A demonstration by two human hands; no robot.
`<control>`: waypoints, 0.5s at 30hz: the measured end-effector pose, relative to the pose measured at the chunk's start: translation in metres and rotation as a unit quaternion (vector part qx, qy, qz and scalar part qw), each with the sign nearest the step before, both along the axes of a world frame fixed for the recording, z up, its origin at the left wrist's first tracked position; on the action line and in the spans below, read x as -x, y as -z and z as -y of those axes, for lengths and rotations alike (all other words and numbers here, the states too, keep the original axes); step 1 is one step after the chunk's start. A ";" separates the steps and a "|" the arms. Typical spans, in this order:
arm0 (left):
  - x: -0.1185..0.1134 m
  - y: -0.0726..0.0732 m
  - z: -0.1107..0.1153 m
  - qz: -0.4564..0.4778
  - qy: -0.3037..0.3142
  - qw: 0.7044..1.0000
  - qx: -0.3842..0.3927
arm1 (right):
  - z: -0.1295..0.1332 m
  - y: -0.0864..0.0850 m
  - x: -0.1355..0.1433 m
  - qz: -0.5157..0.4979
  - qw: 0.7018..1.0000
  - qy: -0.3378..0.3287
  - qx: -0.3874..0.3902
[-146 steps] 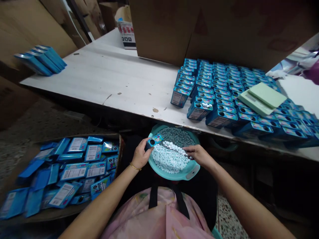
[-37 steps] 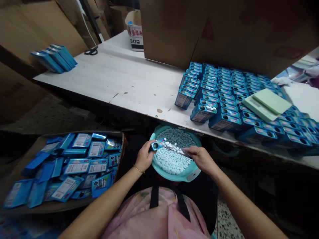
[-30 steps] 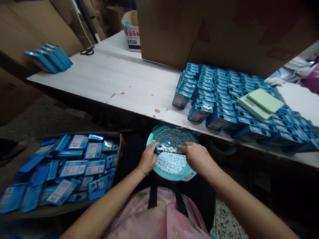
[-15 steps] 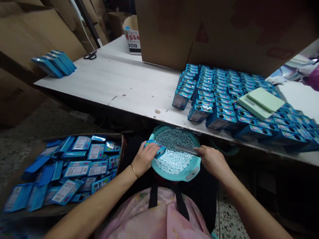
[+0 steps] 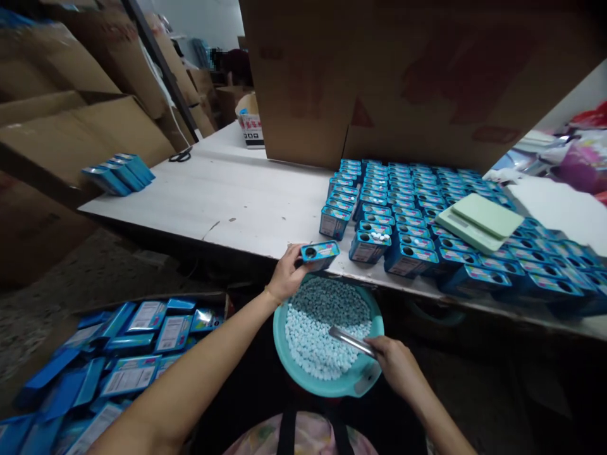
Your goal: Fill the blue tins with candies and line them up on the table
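Observation:
My left hand [image 5: 288, 276] is closed around a small blue tin [image 5: 321, 254] with a round dark hole in its top, held upright at the table's front edge. Below it, a turquoise basin [image 5: 281, 338] holds a heap of pale blue-white pellets [image 5: 315, 344]. My right hand [image 5: 392, 360] grips a narrow metal scoop [image 5: 351, 341] by its near end; the far tip rests on or just above the pellets. Rows of similar blue tins [image 5: 411, 253] stand on the table to the right, and white pellets lie on top of one front tin [image 5: 370, 245].
A pale green scale [image 5: 481, 221] sits on the tins at the right. A carton of loose blue tins [image 5: 130, 374] is at lower left. Several tins [image 5: 119, 174] and black scissors [image 5: 181, 155] lie on the white table [image 5: 256, 196]. A large cardboard box [image 5: 303, 95] stands behind.
My left hand has lifted the blue tin from over the basin up to the table edge. My right hand keeps the scoop over the pellets. The view has tilted upward.

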State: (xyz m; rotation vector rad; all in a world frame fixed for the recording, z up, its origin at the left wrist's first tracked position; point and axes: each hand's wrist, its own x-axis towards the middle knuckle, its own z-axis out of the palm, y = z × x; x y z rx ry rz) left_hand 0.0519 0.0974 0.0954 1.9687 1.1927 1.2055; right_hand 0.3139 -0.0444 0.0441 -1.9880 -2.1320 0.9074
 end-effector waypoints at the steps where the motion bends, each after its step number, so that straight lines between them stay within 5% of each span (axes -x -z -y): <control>1: -0.009 0.004 -0.023 0.006 0.010 1.000 0.002 | 0.001 0.000 0.001 -0.011 1.000 0.008 -0.001; 4: -0.033 0.017 -0.085 -0.012 -0.005 1.000 0.006 | 0.005 0.002 0.005 -0.038 0.999 0.025 -0.009; 7: -0.047 0.026 -0.113 -0.049 -0.089 0.994 0.030 | 0.008 0.007 0.009 -0.067 0.997 0.017 -0.019; 11: -0.021 0.035 -0.087 -0.028 -0.152 0.988 0.001 | 0.011 0.026 0.008 -0.134 0.991 0.011 0.000; 13: 0.025 0.047 -0.056 -0.020 -0.173 0.984 -0.048 | 0.011 0.043 0.006 -0.178 0.983 0.035 0.016; 15: 0.093 0.066 -0.015 -0.048 -0.262 0.964 -0.025 | 0.011 0.064 0.005 -0.213 0.973 0.076 0.045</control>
